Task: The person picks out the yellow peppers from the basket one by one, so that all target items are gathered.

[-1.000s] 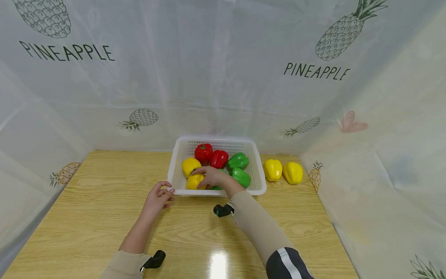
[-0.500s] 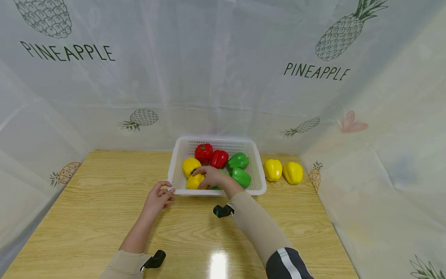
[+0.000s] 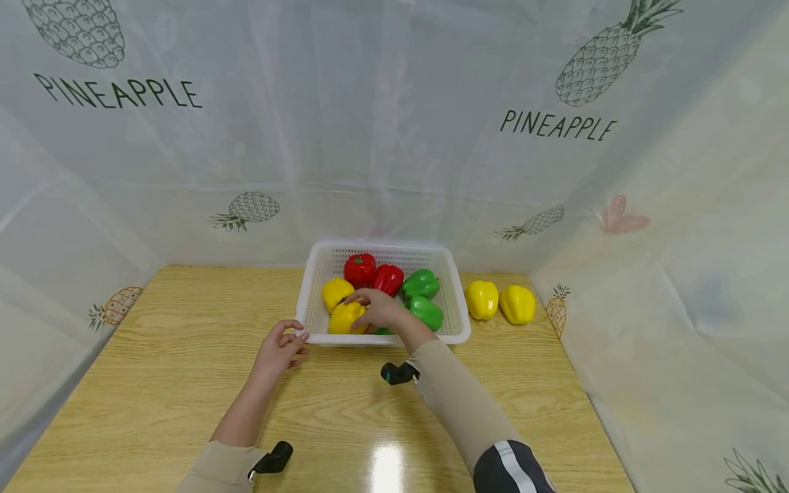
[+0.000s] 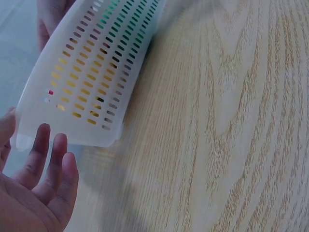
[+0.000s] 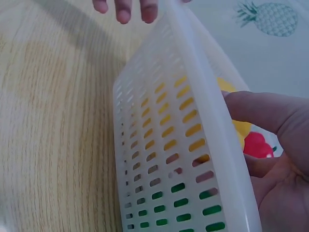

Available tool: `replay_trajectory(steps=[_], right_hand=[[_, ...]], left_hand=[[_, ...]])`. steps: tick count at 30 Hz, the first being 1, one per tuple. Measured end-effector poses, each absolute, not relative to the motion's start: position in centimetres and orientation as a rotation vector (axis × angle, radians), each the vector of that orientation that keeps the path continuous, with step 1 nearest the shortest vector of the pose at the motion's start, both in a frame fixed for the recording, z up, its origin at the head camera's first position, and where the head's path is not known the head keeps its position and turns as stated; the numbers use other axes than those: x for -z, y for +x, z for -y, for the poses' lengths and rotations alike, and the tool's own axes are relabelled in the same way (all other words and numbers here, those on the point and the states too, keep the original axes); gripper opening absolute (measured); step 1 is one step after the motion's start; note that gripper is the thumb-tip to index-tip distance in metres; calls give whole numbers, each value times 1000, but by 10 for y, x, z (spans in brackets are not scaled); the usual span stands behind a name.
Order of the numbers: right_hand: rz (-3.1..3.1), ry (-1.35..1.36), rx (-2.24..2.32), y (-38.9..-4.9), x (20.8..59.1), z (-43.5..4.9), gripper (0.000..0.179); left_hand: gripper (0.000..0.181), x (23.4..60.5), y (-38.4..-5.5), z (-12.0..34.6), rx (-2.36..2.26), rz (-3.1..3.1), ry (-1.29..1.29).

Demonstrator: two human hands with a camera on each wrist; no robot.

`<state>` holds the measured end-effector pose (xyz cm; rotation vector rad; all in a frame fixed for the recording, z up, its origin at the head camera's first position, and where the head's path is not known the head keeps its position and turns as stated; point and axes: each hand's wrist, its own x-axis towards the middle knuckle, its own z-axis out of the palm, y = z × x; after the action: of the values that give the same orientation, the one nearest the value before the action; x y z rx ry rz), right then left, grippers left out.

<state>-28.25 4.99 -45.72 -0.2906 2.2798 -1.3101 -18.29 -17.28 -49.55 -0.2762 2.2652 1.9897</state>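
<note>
A white plastic basket (image 3: 461, 301) with slotted walls stands on the table's far side. My left hand (image 3: 280, 349) holds its near left corner, with the thumb and a finger at the rim; the other fingers (image 4: 71, 176) are loosely bent outside. Reaching over the near wall, my right hand (image 3: 385, 313) grips a yellow bell pepper (image 3: 345, 318) in the basket's near left part. Another yellow bell pepper (image 3: 335, 292) lies just behind it. Red bell peppers (image 3: 359, 270) lie at the back, green bell peppers (image 3: 425, 311) on the right; one green pepper is mostly hidden under my right hand.
Two yellow bell peppers (image 3: 482, 300) stand on the wooden table (image 3: 185, 356) just right of the basket. A pale curtain (image 3: 394, 137) printed with pineapples hangs behind the table and along its sides. Black wrist mounts (image 3: 397, 373) stick out from both sleeves.
My right hand has shifted slightly up and right, and the yellow bell pepper in its grip has risen a little. My left hand stays at the basket corner.
</note>
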Motion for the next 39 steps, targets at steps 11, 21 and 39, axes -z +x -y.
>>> replay_trajectory(steps=[11, 21, 39], right_hand=[[-2212, -305, 1364, -285, 459, -57, 34], [-2270, -342, 1164, -286, 457, -39, 50], [-2286, -259, 1174, -284, 461, -24, 35]], left_hand=[[31, 496, -182, 172, -1986, -2291, -268], [29, 498, -183, 174, -2008, -2282, -261], [28, 499, -183, 172, -2018, -2278, -258]])
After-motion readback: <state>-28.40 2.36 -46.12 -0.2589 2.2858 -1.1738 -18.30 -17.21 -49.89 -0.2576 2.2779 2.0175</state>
